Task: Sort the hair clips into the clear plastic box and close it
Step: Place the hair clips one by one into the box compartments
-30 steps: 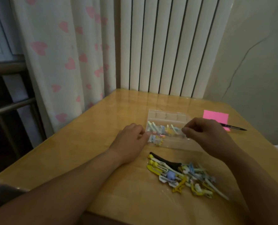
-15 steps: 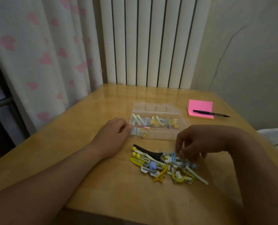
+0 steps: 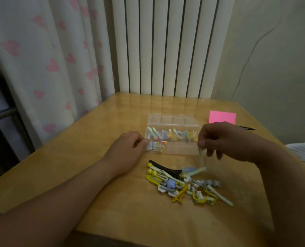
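A clear plastic box (image 3: 174, 150) lies open mid-table, its lid (image 3: 171, 120) tilted back, with several small clips (image 3: 171, 136) in a row inside. My left hand (image 3: 126, 148) rests at the box's left edge, fingers curled against its corner. My right hand (image 3: 224, 139) hovers at the box's right front corner, pinching a long pale green clip (image 3: 201, 157) that hangs down from thumb and finger. Below lies a pile of hair clips (image 3: 183, 184): yellow, white, blue ones and a long black clip (image 3: 164, 168).
A pink sticky-note pad (image 3: 222, 117) with a black pen (image 3: 244, 128) sits at the table's back right. White radiator panels (image 3: 166, 45) and a heart-print curtain (image 3: 50, 65) stand behind the wooden table (image 3: 76, 166). The table's front edge is near my forearms.
My right hand dropped from the box to the pile, then rose with a pale green clip pinched in it. The left hand stayed at the box's left edge.
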